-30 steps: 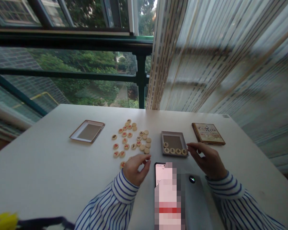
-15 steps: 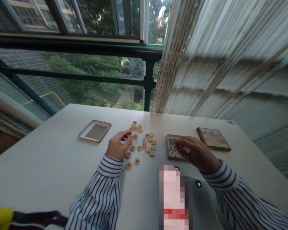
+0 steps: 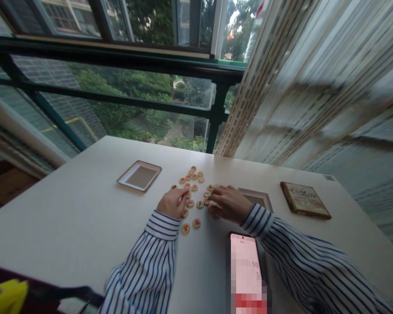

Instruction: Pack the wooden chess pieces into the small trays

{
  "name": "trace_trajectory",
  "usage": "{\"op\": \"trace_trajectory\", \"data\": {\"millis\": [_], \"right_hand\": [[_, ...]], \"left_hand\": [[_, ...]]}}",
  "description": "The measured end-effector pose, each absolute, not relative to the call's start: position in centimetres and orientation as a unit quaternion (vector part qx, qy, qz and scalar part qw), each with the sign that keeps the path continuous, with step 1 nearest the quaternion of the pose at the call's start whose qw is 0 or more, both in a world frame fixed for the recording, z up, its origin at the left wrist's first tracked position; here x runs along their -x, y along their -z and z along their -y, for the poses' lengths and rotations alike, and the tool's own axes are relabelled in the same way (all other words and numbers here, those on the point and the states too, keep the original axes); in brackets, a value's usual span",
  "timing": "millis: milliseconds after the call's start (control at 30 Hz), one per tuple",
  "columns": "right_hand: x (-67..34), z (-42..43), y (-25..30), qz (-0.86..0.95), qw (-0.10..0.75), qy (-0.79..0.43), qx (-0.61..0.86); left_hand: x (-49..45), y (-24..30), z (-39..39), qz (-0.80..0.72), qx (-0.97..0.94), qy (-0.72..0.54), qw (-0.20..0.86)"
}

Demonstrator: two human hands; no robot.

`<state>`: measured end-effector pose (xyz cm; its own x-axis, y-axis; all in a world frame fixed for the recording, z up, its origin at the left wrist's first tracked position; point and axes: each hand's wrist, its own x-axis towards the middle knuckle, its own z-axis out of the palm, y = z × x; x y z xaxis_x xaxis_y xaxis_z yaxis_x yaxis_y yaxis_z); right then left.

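Round wooden xiangqi pieces (image 3: 197, 223) with red or black characters lie loosely about mid-table, several of them blank side up. At the left of the group is my left hand (image 3: 173, 203), thumb and fingers pinched together beside the pieces; what is between the fingertips is too small to make out. My right hand (image 3: 231, 203) reaches over the right side of the group with bent fingers down among the pieces. Its fingertips touch them, but the hand hides what it grips. Behind the right wrist, a shallow box (image 3: 263, 198) is partly covered.
An open shallow lid (image 3: 139, 176) lies at the left. A flat brown case with writing (image 3: 305, 199) is at the right. A phone (image 3: 245, 257) with a lit screen lies near the right forearm. A curtain (image 3: 268, 78) hangs along the table's right-hand far side, beside the window railing.
My right hand has moved left from the shallow box to the loose pieces. My left hand stays beside the pieces, its fingertips a little lower among them. The view has shifted slightly.
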<state>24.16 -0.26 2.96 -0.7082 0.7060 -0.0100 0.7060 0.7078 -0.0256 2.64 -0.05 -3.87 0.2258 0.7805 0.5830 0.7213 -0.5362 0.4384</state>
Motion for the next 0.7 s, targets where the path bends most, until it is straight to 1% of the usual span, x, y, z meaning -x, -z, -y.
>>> {"op": "trace_trajectory", "data": {"millis": [100, 333, 567, 700], "right_hand": [[-22.9, -0.4, -2.5, 0.924, -0.024, -0.015, 0.381], [-21.5, -1.4, -1.2, 0.928, -0.048, -0.016, 0.37], [-21.3, -1.6, -0.8, 0.931, -0.047, -0.006, 0.363], [-21.4, -1.6, -1.1, 0.931, -0.042, -0.004, 0.363]], "left_hand": [[-2.8, 4.2, 0.2, -0.474, -0.789, -0.388, 0.039], [-2.7, 4.5, 0.3, -0.487, -0.788, -0.375, 0.029], [-2.6, 4.2, 0.3, -0.486, -0.791, -0.369, 0.037], [-2.9, 4.3, 0.4, -0.497, -0.774, -0.39, 0.047]]}}
